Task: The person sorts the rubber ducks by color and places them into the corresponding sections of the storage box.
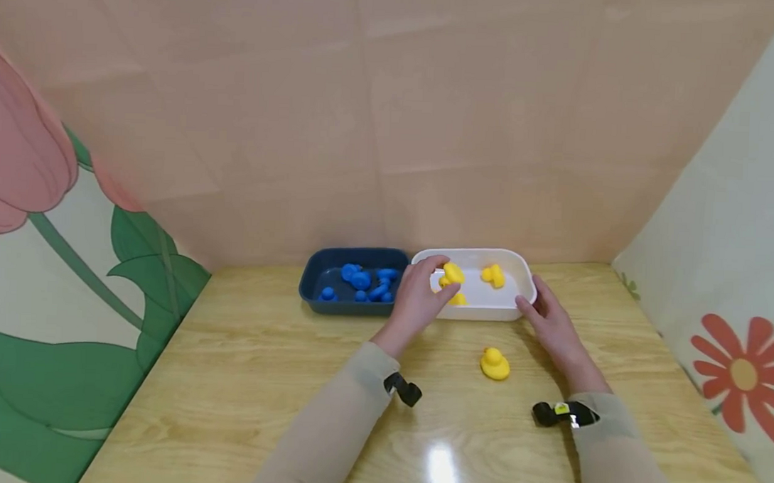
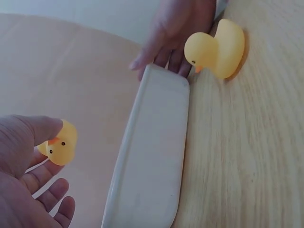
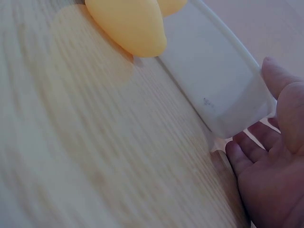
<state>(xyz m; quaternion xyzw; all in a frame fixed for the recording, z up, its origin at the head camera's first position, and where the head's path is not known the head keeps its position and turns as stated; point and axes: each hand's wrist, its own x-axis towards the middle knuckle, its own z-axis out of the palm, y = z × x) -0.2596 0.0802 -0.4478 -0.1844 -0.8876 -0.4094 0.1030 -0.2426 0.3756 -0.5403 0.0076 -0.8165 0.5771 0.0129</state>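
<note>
My left hand (image 1: 419, 289) pinches a yellow rubber duck (image 1: 453, 274) between thumb and fingers, above the left part of a white tray (image 1: 487, 315). In the left wrist view, the held duck (image 2: 64, 145) shows its face and orange bill. At the tray's right end, my right hand (image 1: 553, 325) grips the corner, thumb by the rim and fingers around the outside. More yellow ducks (image 1: 493, 275) lie inside the white tray, some partly hidden behind my left hand. Another yellow duck (image 1: 495, 365) sits upright on the table in front of the tray.
Left of the white tray, and close against it, stands a dark blue tray (image 1: 352, 308) with several blue ducks (image 1: 360, 280) in it. Both trays are near the back edge of the wooden table (image 1: 241, 378), by a pinkish backdrop (image 1: 289, 124). A flowered cloth wall (image 1: 731, 282) borders the right side.
</note>
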